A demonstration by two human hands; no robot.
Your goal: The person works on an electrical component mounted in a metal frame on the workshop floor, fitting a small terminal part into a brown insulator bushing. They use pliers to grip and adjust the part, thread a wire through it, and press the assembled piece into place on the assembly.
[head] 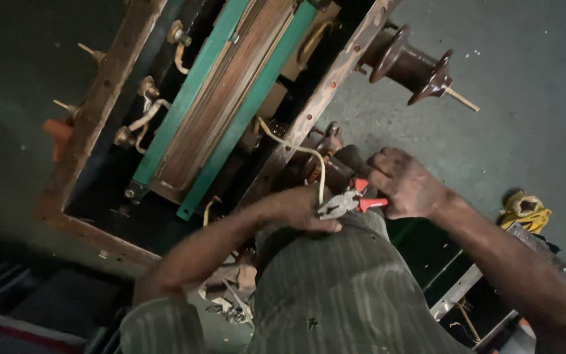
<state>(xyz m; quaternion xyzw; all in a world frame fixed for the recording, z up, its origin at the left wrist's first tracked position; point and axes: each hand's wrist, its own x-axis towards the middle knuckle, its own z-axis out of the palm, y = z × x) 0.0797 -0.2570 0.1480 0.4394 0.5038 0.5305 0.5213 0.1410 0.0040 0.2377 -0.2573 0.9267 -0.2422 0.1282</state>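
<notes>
My right hand (404, 183) grips the red handles of a pair of pliers (348, 202), whose metal jaws point left. My left hand (299, 206) holds a cream-coloured wire (296, 147) just at the plier jaws. The wire curves up from my hands to the rusty frame (325, 88) of an opened transformer. Inside the frame sits a laminated core with green clamp bars (244, 111). My knee in striped grey trousers (335, 282) lies below both hands.
A brown ceramic bushing insulator (414, 65) sticks out of the frame at the upper right. Brass terminals with leads (142, 111) line the frame's left side. A yellow cloth bundle (524, 210) lies on the dark floor at right, with metal strips (456, 292) below it.
</notes>
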